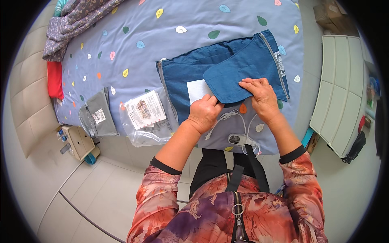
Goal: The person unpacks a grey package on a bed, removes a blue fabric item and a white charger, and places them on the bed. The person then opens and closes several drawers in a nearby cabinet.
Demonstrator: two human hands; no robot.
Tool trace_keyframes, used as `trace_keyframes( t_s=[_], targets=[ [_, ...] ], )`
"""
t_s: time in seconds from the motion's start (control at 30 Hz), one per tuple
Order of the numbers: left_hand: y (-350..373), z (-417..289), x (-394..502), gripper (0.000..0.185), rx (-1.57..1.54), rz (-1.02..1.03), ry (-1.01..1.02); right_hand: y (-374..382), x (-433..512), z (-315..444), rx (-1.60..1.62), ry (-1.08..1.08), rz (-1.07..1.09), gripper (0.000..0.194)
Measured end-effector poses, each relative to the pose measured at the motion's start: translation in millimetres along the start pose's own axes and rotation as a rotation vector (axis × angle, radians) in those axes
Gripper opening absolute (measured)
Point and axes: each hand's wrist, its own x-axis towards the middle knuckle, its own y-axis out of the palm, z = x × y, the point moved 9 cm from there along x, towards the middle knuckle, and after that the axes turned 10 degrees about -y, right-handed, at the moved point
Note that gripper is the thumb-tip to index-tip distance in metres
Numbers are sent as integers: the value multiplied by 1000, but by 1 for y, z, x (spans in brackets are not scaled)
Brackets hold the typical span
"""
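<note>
A blue fabric piece with zippers along both ends lies on a leaf-patterned bedsheet. Its rounded flap is folded over towards me. My left hand has its fingers curled at the flap's lower left corner, the fingertips partly hidden. Beside those fingers a white rectangular piece shows from under the flap. My right hand rests on the flap's right part, fingertips pressed on the cloth. Between my forearms lie a white cable and a small white device with a dark oval face.
Left of the blue fabric are a clear plastic bag with a printed sheet and a grey plastic pouch. A bedside cabinet stands at the left. A pale panelled piece of furniture and a cardboard box are at the right.
</note>
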Motion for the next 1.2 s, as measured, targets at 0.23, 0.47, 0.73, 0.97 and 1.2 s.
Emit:
trace_keyframes(
  t_s=[0.23,0.47,0.73,0.97,1.2],
  targets=[
    [-6,3,-5,28,-9,-33,3,3,3,4,70,52,-6,43],
    [-56,18,6,36,-94,-325,-153,-22,21,25,70,-93,-74,45],
    [8,70,36,30,75,-49,-289,-59,-19,-26,117,113,-433,39],
    [77,32,-25,55,19,212,-341,87,-217,-142,374,656,-145,37],
    [158,-8,-114,74,-44,476,-472,139,-270,-71,200,613,350,67]
  ],
)
